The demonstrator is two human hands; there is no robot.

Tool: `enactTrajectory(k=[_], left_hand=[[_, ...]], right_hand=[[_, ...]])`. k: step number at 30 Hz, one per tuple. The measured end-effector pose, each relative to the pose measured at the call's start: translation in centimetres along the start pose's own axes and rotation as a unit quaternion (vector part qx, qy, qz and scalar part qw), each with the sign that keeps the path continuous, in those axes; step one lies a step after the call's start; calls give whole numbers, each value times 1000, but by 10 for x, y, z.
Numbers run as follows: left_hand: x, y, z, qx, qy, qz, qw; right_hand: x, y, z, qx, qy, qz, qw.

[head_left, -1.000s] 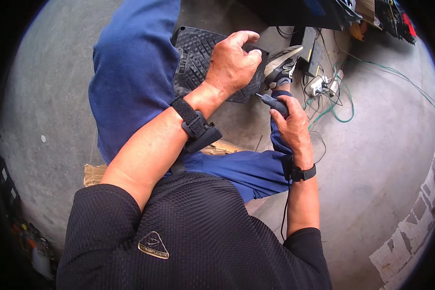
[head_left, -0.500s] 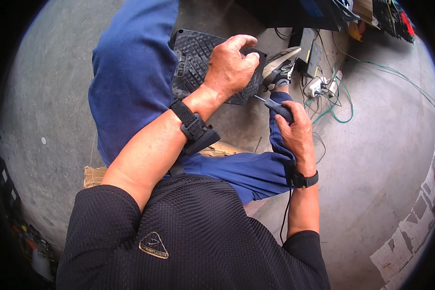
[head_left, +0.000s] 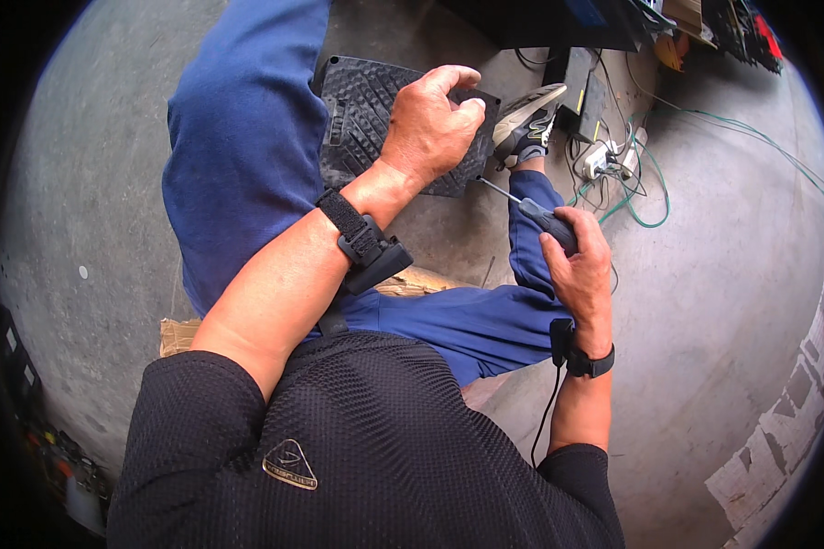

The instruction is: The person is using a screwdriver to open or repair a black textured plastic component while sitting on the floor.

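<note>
A black plastic panel (head_left: 362,119) with a ribbed surface and corner holes is beside my bent left leg. My left hand (head_left: 435,123) lies over its right half, thumb and index finger curled near the upper right edge; the other fingers are hidden. In my right hand (head_left: 579,265) is a screwdriver (head_left: 547,223) with a dark grey handle, fingers wrapped round it. Its thin metal shaft points up and left, with the tip at the panel's lower right corner. Whether it sits in the hole there, I cannot tell.
My right shoe (head_left: 527,126) is just right of the panel. Beyond it, a white power strip (head_left: 602,160) with plugs and tangled green and black cables lies on the concrete floor. A large black object (head_left: 558,23) stands ahead. Torn pale sheeting (head_left: 769,457) lies at lower right.
My right hand has drawn back down and to the right with the screwdriver, and more of its shaft shows. The panel and my left hand have shifted slightly left.
</note>
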State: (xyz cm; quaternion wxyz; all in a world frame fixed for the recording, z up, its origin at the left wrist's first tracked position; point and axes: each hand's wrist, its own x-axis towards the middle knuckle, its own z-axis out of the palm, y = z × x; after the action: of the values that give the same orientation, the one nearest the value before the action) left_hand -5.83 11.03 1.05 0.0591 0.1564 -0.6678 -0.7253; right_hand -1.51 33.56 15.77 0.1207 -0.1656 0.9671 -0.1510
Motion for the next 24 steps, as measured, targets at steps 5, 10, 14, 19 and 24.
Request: enactTrajectory(k=[5, 10, 14, 19, 24], left_hand=[[0, 0, 0, -1, -5, -9, 1000], [0, 0, 0, 1, -5, -10, 1000], [0, -3, 1, 10, -1, 5, 1000], [0, -6, 1, -5, -5, -11, 1000], [-1, -6, 1, 13, -8, -10, 1000]], right_hand=[[-1, -3, -3, -1, 4, 6, 1000], [2, 0, 2, -1, 1, -2, 1000], [11, 4, 18, 17, -9, -6, 1000], [20, 10, 43, -14, -10, -17, 1000], [18, 15, 58, -17, 11, -25, 999]])
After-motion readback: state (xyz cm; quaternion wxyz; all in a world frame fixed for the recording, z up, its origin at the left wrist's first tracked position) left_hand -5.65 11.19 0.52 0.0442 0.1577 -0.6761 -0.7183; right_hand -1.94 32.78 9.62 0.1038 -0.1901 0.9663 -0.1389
